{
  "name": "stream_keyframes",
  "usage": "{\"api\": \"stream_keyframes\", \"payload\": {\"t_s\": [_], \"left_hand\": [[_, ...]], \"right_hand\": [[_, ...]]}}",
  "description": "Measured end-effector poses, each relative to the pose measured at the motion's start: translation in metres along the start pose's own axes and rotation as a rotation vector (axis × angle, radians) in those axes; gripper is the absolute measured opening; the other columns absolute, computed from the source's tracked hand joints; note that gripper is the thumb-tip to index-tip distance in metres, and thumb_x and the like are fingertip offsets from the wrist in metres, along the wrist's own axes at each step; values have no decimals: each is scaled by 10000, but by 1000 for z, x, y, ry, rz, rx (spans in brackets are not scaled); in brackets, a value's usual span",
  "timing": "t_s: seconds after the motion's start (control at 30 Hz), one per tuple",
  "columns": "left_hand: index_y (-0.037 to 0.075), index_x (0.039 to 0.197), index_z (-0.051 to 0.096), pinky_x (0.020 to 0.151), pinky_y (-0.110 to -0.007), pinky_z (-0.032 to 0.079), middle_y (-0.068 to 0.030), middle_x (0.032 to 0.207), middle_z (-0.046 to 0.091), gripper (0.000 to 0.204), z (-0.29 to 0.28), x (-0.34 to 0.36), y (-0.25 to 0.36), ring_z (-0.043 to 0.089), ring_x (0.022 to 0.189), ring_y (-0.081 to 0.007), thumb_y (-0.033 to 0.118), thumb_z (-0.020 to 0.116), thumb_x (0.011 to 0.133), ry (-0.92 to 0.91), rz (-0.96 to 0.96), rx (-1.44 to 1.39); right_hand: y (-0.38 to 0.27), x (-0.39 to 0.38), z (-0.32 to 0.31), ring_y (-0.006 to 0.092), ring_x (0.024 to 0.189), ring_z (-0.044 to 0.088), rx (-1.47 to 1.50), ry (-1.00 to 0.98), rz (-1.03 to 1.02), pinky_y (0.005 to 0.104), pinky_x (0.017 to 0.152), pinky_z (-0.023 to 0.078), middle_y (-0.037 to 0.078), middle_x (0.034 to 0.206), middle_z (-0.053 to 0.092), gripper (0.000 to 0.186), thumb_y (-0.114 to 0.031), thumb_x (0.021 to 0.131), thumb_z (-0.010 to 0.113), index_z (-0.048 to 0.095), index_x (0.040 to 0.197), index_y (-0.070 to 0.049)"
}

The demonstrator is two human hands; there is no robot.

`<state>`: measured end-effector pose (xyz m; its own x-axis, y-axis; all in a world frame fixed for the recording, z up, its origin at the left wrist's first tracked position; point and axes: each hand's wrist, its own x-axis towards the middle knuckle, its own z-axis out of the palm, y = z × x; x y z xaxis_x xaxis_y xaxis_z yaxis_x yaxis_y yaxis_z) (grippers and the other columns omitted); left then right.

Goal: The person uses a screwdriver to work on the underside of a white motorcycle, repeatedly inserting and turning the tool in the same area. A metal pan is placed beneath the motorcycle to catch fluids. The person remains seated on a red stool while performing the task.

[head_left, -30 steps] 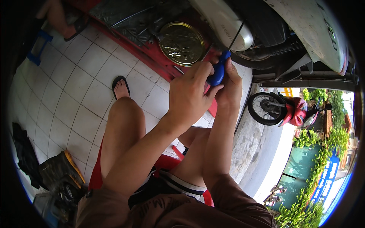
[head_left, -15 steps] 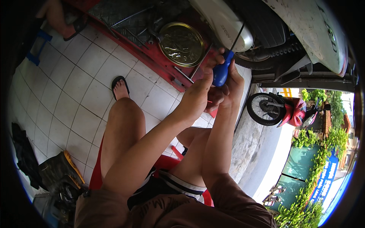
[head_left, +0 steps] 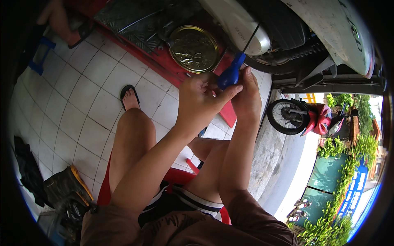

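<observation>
Far left: round gold tray (head_left: 216,46). Then left hand (head_left: 199,98), 1 thumb at near end of blue screwdriver (head_left: 230,74); finger grip hidden, can't tell. Pinched by right hand (head_left: 249,94), shaft angled far-right across white cover (head_left: 260,44). Tip seating unclear. Likely risk: slip, scuffed cover, from off-axis push.

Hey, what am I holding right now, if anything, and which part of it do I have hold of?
A screwdriver, held by its blue handle in both your left hand and right hand.
</observation>
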<state>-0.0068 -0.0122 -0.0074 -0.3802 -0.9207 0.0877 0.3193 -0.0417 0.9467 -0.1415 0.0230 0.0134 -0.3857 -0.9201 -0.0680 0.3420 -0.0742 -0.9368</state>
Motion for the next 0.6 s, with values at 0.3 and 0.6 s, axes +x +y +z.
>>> {"api": "stream_keyframes", "payload": {"t_s": [0.3, 0.6], "left_hand": [[22, 927, 543, 503, -293, 458, -91, 670, 593, 264, 8, -5, -2, 611, 563, -203, 91, 735, 757, -4, 265, 357], [10, 757, 584, 441, -235, 313, 11, 503, 470, 462, 3, -7, 2, 428, 460, -58, 429, 536, 949, -394, -452, -515]], "right_hand": [[5, 4, -1, 175, 837, 556, 330, -118, 93, 317, 751, 473, 53, 937, 567, 312, -287, 948, 541, 516, 1128, -33], [8, 10, -3, 205, 873, 501, 422, -214, 76, 331, 801, 436, 59, 959, 545, 352, -314, 935, 547, 474, 1151, -47]]}}
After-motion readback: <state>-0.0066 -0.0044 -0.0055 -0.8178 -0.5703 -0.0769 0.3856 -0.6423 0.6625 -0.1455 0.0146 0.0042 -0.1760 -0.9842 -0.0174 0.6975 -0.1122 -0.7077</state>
